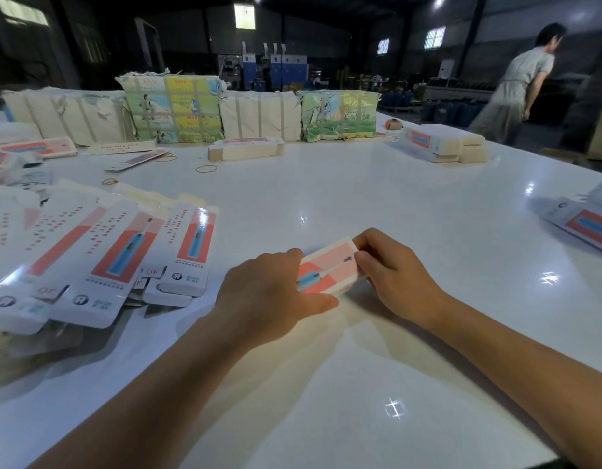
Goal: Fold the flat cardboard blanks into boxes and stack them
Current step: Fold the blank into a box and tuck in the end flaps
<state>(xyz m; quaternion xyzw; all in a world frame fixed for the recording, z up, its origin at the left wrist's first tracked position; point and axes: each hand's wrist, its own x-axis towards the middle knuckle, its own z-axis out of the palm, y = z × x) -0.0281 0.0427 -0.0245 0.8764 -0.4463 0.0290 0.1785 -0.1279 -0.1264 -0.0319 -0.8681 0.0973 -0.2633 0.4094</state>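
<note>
White table (360, 184): both hands, left (269, 292) and right (394, 275), grip one box (330, 269); flat blanks (100, 252) fanned left.

Shiny, smooth white bench (377, 184), bright with light spots. Thin card box (330, 267), smooth and printed. Glossy flat card blanks (100, 252). Stretchy rubber bands (206, 169). Paper-wrapped bundles (172, 108), crinkly.
</note>
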